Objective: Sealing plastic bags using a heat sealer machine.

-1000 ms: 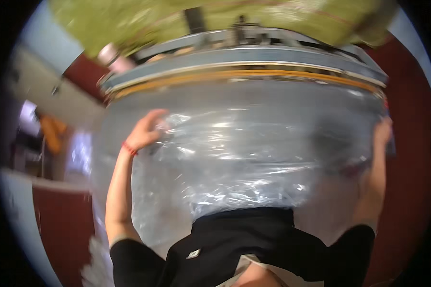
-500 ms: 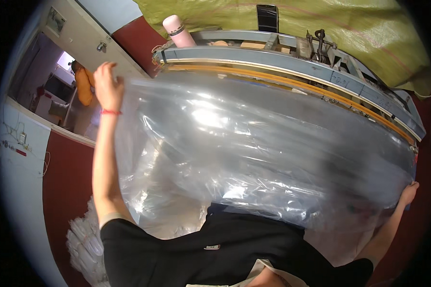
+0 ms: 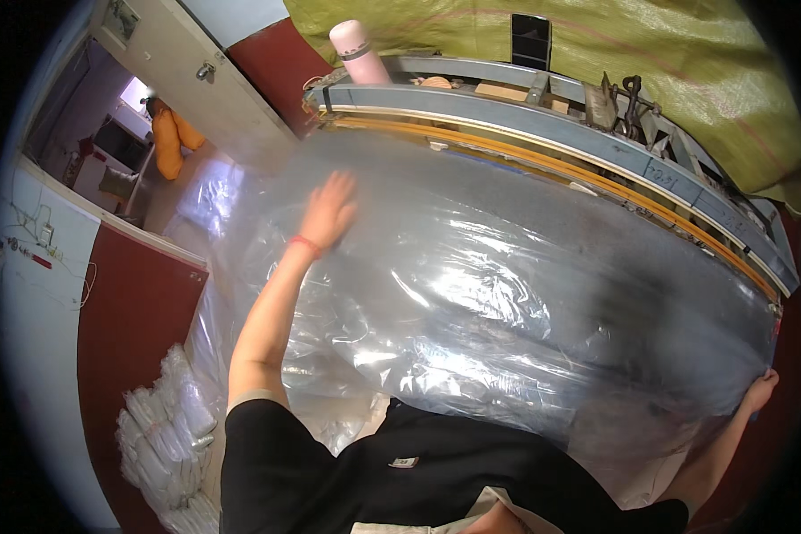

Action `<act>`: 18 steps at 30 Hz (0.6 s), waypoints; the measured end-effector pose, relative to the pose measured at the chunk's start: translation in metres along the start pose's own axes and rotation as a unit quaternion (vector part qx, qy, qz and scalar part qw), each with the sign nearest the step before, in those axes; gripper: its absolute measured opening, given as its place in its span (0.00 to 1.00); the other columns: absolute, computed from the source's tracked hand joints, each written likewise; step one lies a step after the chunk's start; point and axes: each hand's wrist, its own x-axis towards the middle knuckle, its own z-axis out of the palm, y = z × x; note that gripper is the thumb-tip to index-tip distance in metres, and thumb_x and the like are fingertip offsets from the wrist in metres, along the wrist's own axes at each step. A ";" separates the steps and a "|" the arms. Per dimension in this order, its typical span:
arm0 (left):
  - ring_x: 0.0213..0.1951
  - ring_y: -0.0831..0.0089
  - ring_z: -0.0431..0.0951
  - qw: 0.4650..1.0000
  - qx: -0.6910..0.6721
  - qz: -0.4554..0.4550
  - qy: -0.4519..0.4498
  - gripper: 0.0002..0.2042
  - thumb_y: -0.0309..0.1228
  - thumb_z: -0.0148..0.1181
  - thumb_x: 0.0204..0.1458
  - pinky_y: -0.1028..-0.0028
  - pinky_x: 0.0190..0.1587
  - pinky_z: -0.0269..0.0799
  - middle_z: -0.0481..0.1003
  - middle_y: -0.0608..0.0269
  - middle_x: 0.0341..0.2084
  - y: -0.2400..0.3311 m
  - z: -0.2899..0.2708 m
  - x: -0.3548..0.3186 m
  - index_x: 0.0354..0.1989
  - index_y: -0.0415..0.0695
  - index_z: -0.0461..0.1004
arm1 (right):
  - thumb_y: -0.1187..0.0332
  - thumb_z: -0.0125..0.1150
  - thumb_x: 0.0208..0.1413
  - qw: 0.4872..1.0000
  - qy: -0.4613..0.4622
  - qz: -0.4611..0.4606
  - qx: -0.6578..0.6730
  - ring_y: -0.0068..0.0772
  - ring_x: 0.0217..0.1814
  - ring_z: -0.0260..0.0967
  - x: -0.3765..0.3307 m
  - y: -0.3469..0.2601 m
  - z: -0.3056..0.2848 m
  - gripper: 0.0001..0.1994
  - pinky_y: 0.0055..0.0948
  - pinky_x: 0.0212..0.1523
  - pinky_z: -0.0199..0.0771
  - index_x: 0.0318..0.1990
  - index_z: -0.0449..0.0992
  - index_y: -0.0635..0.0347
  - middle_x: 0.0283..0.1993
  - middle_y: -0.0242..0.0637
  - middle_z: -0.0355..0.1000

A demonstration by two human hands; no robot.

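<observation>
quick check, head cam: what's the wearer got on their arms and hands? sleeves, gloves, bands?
Bare hands, no gloves. The left hand has a thin red band at the wrist. Forearms are uncovered; a black short sleeve ends above the left elbow. The right hand shows only at the frame's edge, partly behind clear plastic sheet; no band is visible there.

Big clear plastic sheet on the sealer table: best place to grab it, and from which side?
Take the clear plastic sheet by its free edges, one hand at each end, coming in from the near side. It is wide, limp and billowed, so a mid-sheet hold would only bunch it. The right hand already pinches the right edge; the left hand lies flat on top near the orange sealing bar.
</observation>
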 end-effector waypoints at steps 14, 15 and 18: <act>0.36 0.59 0.67 0.989 -0.058 0.097 0.096 0.07 0.31 0.57 0.39 0.62 0.39 0.60 0.69 0.59 0.28 -0.008 -0.002 0.007 0.25 0.43 0.70 | 0.52 0.39 0.56 0.999 -0.001 -0.040 0.003 0.48 0.43 0.66 0.001 0.003 -0.001 0.19 0.38 0.40 0.65 0.44 0.69 0.52 0.42 0.43 0.69; 0.35 0.62 0.67 0.991 -0.096 0.051 0.082 0.08 0.32 0.59 0.39 0.66 0.38 0.61 0.70 0.62 0.26 -0.009 -0.003 0.009 0.24 0.43 0.69 | 0.52 0.39 0.56 0.999 -0.001 -0.040 0.003 0.48 0.43 0.66 0.003 0.006 0.001 0.19 0.38 0.40 0.65 0.44 0.69 0.52 0.42 0.43 0.69; 0.32 0.64 0.68 0.990 -0.123 0.034 0.068 0.09 0.33 0.61 0.40 0.70 0.36 0.63 0.71 0.64 0.23 -0.005 -0.013 0.006 0.23 0.43 0.69 | 0.52 0.39 0.56 0.999 0.000 -0.033 -0.011 0.49 0.43 0.66 0.004 0.008 0.002 0.19 0.40 0.39 0.64 0.45 0.69 0.53 0.42 0.43 0.69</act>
